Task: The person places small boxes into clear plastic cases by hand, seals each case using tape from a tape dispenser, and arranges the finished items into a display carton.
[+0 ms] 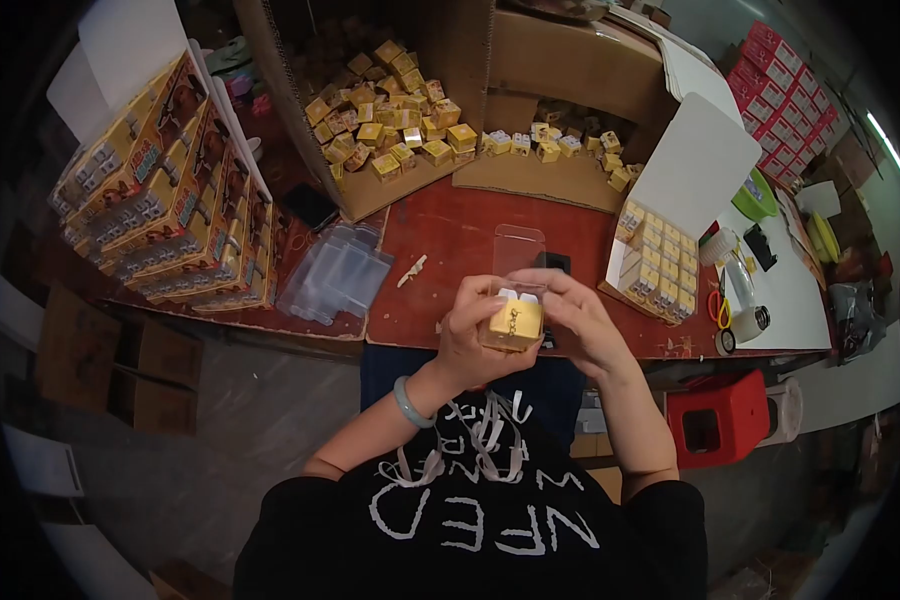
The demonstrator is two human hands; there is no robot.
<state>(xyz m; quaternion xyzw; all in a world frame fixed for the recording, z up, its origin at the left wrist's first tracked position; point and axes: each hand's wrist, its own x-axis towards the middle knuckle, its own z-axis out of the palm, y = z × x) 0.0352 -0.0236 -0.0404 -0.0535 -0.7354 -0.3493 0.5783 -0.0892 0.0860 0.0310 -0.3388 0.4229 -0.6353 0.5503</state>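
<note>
My left hand [462,338] is wrapped round a clear plastic box [520,240] with its lid flap standing up at the far side. Inside it sits a small yellow box [516,320] with white flaps showing at its top. My right hand [582,318] has its fingers curled against the right and far edge of the same plastic box; its fingertips are partly hidden. Left of my hands lies a stack of flat clear plastic boxes [336,275], with a pale scrap [412,270] beside it on the red table.
A tilted carton [365,205] spills many yellow boxes at the back. Stacked display trays [170,190] stand at the left. An open white carton [692,150] holding rows of yellow boxes stands at the right, near yellow-handled scissors [718,310] and tape [725,342]. A red stool [715,420] is below.
</note>
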